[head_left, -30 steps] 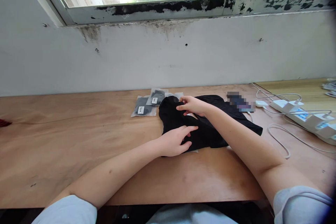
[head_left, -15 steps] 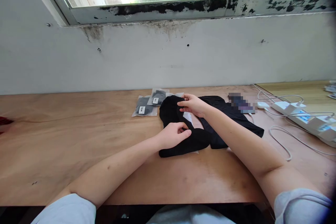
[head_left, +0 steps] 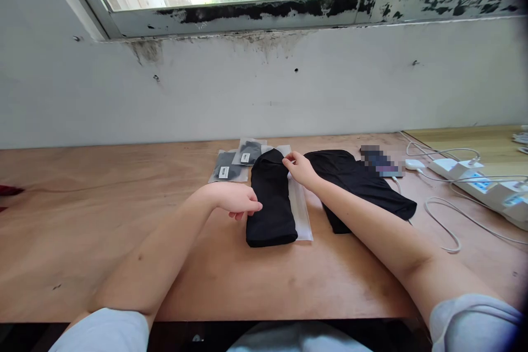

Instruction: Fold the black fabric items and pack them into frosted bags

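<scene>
A black cloth (head_left: 272,206) lies folded into a long narrow shape, partly over a whitish translucent bag (head_left: 303,214) that shows along its right side. At the cloth's upper right edge is my right hand (head_left: 300,169), thumb and fingertips pinched together on that edge. My left hand (head_left: 238,199) hovers at the cloth's left edge, fingers curled and pressed together; whether anything is between them is hidden. A second black garment (head_left: 358,181) lies spread out on the right, partly beneath my right forearm.
Two labelled bags with dark contents (head_left: 229,168) lie behind the cloth on the left. A pixelated phone (head_left: 381,162), white cables and a white power strip (head_left: 480,181) occupy the right. A wall and window stand behind the table (head_left: 103,220).
The black cloth's near part has been folded over leftward into a straight strip, uncovering more of the bag. My left hand has moved left; my right hand has shifted slightly.
</scene>
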`<state>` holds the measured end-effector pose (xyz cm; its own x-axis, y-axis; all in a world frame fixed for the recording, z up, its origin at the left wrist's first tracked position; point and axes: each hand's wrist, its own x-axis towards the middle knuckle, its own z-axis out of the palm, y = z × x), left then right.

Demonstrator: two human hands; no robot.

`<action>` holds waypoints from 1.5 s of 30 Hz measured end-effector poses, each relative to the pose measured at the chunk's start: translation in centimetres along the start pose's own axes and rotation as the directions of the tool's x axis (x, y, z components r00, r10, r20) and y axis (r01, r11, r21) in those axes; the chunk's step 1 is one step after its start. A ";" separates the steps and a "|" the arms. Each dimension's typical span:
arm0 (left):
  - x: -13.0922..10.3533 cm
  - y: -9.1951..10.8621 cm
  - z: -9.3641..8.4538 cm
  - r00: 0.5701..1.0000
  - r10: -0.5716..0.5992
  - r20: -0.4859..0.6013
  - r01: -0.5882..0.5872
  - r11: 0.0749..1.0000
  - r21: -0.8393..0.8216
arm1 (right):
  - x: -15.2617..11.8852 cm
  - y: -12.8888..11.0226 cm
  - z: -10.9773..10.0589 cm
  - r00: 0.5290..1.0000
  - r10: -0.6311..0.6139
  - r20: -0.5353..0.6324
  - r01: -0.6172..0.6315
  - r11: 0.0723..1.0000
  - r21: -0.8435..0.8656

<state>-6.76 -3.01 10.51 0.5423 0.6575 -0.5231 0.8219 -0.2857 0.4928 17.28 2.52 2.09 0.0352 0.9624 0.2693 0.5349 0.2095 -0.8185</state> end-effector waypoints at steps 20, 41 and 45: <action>5.5 1.4 11.2 0.832 0.496 -0.250 -0.343 0.813 0.470 | 0.8 1.4 0.6 0.986 0.155 0.067 -0.165 0.968 0.190; 3.3 4.5 10.9 0.729 0.527 -0.436 -0.264 0.805 0.532 | 1.5 -3.0 -6.2 0.911 0.155 0.381 -0.411 0.372 0.832; 4.2 3.8 10.5 0.746 0.450 -0.491 -0.190 0.850 0.491 | 2.7 -0.7 -6.0 0.848 0.339 0.408 -0.510 0.309 0.803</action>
<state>0.49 -8.71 2.92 0.6883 0.7044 0.1733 0.6818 -0.7098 0.1769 22.10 3.94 6.40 -0.1334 0.9573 -0.2563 -0.5303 -0.2874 -0.7976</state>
